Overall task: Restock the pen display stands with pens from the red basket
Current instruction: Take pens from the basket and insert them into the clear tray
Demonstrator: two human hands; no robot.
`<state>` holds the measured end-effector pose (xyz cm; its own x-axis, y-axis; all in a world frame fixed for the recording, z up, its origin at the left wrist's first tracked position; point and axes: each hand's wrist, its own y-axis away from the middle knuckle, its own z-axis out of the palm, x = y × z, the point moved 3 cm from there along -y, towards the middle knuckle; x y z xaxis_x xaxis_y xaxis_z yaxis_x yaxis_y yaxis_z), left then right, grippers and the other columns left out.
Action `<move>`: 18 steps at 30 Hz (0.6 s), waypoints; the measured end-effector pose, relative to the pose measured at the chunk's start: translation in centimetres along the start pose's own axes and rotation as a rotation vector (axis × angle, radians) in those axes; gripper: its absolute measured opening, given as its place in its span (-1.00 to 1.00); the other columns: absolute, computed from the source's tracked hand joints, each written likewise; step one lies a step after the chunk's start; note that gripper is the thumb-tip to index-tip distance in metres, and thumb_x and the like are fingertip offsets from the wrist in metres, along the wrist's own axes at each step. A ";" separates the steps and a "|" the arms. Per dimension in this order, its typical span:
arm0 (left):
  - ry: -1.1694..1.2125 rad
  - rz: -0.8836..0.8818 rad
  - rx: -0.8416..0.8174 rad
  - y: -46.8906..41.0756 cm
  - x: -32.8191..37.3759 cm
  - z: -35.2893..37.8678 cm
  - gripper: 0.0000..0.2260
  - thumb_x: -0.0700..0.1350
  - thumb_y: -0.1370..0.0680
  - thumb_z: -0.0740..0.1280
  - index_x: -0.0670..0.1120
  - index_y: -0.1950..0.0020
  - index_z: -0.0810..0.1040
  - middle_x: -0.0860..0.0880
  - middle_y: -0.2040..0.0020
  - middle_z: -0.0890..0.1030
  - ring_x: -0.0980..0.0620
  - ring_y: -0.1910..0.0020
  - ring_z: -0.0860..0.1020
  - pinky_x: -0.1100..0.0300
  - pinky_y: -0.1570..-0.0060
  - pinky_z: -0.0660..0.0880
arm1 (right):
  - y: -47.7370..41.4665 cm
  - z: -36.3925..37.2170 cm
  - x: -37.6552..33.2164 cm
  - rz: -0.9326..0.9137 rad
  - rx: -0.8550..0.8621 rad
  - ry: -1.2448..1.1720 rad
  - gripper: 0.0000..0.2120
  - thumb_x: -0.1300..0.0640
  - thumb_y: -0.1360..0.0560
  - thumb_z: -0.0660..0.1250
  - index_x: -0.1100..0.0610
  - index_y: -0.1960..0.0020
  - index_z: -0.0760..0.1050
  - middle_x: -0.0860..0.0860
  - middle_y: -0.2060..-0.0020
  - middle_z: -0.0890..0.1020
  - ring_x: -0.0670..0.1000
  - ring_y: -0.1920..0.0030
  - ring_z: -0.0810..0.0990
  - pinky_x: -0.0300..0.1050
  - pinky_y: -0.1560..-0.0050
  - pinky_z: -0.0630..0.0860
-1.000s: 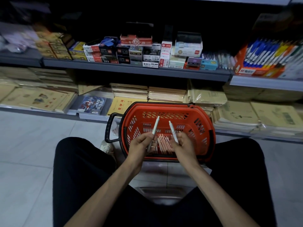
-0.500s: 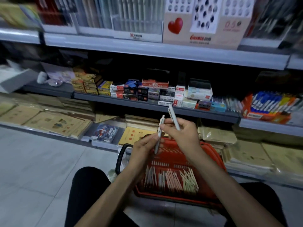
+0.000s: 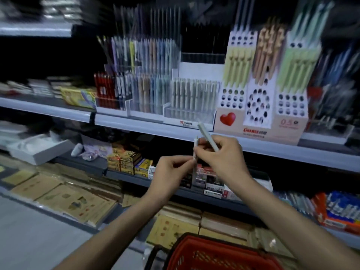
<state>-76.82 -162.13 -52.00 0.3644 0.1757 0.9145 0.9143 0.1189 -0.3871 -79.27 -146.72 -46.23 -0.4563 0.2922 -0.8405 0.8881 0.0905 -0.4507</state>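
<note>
Pale pen: the pale pen point(image 3: 208, 137) sticks up and to the left out of the right hand point(image 3: 224, 160). Its top end sits in front of the shelf point(image 3: 136, 128) edge, and its bottom end is buried in the fist.
Second pen: the second pen point(image 3: 195, 148) stands about upright between the two hands. Only a thin sliver shows, so I can't call the colour.
Right hand: curled round the pale pen. Its fingertips also reach the second pen, but I can't tell if they actually grip it.
Left hand: the left hand point(image 3: 171, 173) pinches the lower part of the second pen between thumb and fingertips.
Hands: close together, pretty much meeting at that second pen.
Red basket: the red basket point(image 3: 196, 248) is at the bottom edge of the view and cut off. Only the far rim and mesh wall show, and the contents are out of sight.
Cardboard stand: the cardboard stand point(image 3: 288, 125) with the red heart is on the shelf, above and right of the hands. The front holes are open and there are pastel pens further back, all smeared.
Clear stand: the clear stand point(image 3: 190, 115) is just beside it on the left. Its pen rows are too blurry to count.
Lower shelf: small boxes point(image 3: 124, 162), partly hidden behind the hands.
Bottom shelf: flat yellowish notebooks point(image 3: 74, 203), covers unreadable.
</note>
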 end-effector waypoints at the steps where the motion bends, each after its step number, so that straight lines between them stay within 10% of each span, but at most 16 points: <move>1: -0.021 0.025 0.028 -1.4 0.7 -0.4 -0.88 -0.18 -0.59 0.46 -0.16 -0.07 0.77 0.00 0.08 0.77 0.17 0.07 0.70 0.20 0.01 0.60 | -1.1 0.0 -0.9 -0.032 0.014 0.018 -0.90 0.17 -0.43 0.57 0.03 0.19 0.68 -0.05 0.31 0.72 -0.13 0.28 0.68 -0.32 0.30 0.57; 4: -0.054 0.081 0.063 -5.2 3.0 -1.3 -0.89 -0.17 -0.57 0.49 -0.16 -0.05 0.77 0.01 0.11 0.77 0.09 0.08 0.72 0.21 -0.03 0.62 | -4.5 -0.4 -3.1 -0.098 0.049 0.060 -0.93 0.13 -0.43 0.58 0.02 0.14 0.70 -0.16 0.27 0.71 -0.25 0.21 0.67 -0.45 0.26 0.53; 12: -0.023 0.127 0.152 -13.2 7.9 -0.7 -0.96 -0.20 -0.55 0.52 -0.15 0.07 0.75 -0.03 0.23 0.74 0.10 0.26 0.69 0.40 0.29 0.50 | -12.9 -2.2 -7.0 -0.079 0.147 0.035 -0.89 0.16 -0.41 0.57 0.06 0.08 0.72 -0.10 0.17 0.74 -0.09 0.12 0.72 -0.04 -0.03 0.70; 18: -0.187 0.129 0.221 -18.9 9.4 -0.1 -0.95 -0.16 -0.51 0.54 -0.08 0.15 0.77 0.02 0.27 0.74 0.10 0.22 0.72 0.14 0.07 0.66 | -17.5 -2.8 -7.4 -0.076 0.199 0.078 -0.86 0.18 -0.39 0.56 0.03 0.08 0.70 -0.11 0.18 0.72 -0.09 0.16 0.70 -0.05 0.06 0.70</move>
<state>-90.70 -162.82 -36.06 0.4171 0.3778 0.8266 0.7945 0.2901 -0.5335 -91.25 -147.84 -31.32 -0.5086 0.3656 -0.7795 0.8196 -0.0720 -0.5685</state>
